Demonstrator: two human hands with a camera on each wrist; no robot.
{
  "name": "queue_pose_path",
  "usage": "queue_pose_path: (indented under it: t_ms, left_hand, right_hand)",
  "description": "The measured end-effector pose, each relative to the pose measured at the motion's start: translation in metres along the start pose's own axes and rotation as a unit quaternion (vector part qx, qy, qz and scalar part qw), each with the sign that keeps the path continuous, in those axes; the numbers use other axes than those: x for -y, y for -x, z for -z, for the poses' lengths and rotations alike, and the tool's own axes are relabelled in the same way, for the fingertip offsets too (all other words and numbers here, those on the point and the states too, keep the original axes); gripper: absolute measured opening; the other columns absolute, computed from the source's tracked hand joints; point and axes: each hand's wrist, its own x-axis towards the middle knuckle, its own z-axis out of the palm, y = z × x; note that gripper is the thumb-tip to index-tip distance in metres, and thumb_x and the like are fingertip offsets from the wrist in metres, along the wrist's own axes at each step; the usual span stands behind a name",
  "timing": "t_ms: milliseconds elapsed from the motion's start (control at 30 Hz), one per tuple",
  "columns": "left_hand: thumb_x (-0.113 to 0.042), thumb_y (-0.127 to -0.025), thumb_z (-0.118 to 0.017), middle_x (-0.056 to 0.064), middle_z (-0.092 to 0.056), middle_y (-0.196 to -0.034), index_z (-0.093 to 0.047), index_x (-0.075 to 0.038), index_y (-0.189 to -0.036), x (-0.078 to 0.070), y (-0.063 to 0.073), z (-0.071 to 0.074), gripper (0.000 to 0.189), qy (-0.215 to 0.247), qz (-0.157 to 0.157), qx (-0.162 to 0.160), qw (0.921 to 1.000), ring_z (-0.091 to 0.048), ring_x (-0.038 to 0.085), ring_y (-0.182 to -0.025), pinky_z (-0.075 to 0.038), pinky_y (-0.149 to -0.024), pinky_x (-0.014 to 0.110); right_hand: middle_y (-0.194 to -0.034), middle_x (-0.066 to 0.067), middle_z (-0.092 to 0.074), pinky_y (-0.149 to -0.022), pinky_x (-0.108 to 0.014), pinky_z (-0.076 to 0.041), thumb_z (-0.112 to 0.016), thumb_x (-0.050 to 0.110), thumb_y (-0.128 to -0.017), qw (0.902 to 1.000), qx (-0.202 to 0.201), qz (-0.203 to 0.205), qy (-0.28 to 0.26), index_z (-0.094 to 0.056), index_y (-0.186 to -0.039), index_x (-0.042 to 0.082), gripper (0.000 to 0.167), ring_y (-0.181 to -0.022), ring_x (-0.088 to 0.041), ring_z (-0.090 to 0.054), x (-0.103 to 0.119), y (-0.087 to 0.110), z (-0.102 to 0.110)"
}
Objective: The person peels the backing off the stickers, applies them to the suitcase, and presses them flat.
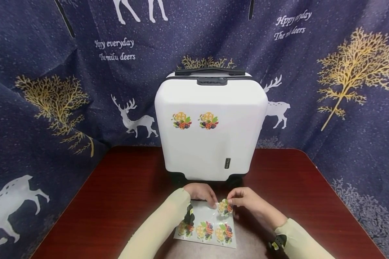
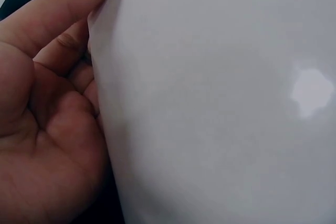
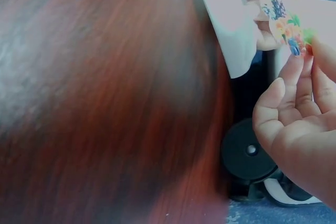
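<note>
My left hand (image 1: pixel 201 191) pinches the far edge of a white sticker sheet (image 1: pixel 199 212) above the table. In the left wrist view the thumb and fingers hold the border of the sheet (image 2: pixel 210 98). Between the right hand's (image 1: pixel 249 200) thumb and finger is a fruit sticker (image 1: pixel 225 207) at the sheet's far right corner. The right wrist view shows this sticker (image 3: pixel 286 19) raised from the sheet; whether any edge still clings is unclear. Several fruit stickers (image 1: pixel 205 230) lie along the sheet's near row, the leftmost partly behind the left wrist.
A white suitcase (image 1: pixel 210 151) stands upright behind the hands, with two fruit stickers (image 1: pixel 208 121) side by side on its front. Its black wheel (image 3: pixel 249 150) shows in the right wrist view. A dark red table (image 1: pixel 126 201) lies below, with a blue patterned cloth (image 1: pixel 84 28) behind.
</note>
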Motion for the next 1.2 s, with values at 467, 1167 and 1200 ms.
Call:
queue_pose_path:
  t_ms: [467, 1167, 1200]
  left_hand:
    - [-0.011, -0.085, -0.081, 0.0, -0.074, -0.098, -0.078, -0.003, -0.098, -0.001, 0.0, -0.001, 0.016, 0.012, 0.004, -0.022, 0.9997, -0.057, 0.009, -0.087, -0.049, -0.086, 0.024]
    - [-0.012, -0.086, -0.079, 0.004, -0.075, -0.103, -0.079, -0.004, -0.103, 0.003, 0.001, -0.001, 0.019, 0.012, -0.009, -0.018, 0.9997, -0.061, 0.009, -0.087, -0.053, -0.081, 0.023]
    - [-0.012, -0.086, -0.079, 0.003, -0.075, -0.102, -0.079, -0.004, -0.103, 0.003, 0.001, -0.001, 0.019, 0.013, -0.009, -0.017, 0.9997, -0.061, 0.009, -0.086, -0.053, -0.08, 0.023]
  right_hand:
    - [-0.085, 0.014, -0.069, -0.07, -0.023, -0.052, -0.068, 0.007, -0.093, 0.9981, -0.035, 0.044, -0.025, -0.062, -0.106, -0.014, 0.026, -0.078, -0.004, -0.062, 0.017, 0.006, 0.008]
    - [-0.08, 0.02, -0.068, -0.071, -0.019, -0.052, -0.068, 0.005, -0.092, 0.9834, -0.168, 0.056, -0.042, -0.07, -0.092, 0.013, 0.008, -0.076, -0.003, -0.062, 0.06, 0.016, 0.021]
    - [-0.08, 0.02, -0.068, -0.072, -0.019, -0.053, -0.068, 0.005, -0.092, 0.983, -0.169, 0.057, -0.043, -0.07, -0.091, 0.016, 0.011, -0.077, -0.002, -0.062, 0.061, 0.016, 0.021]
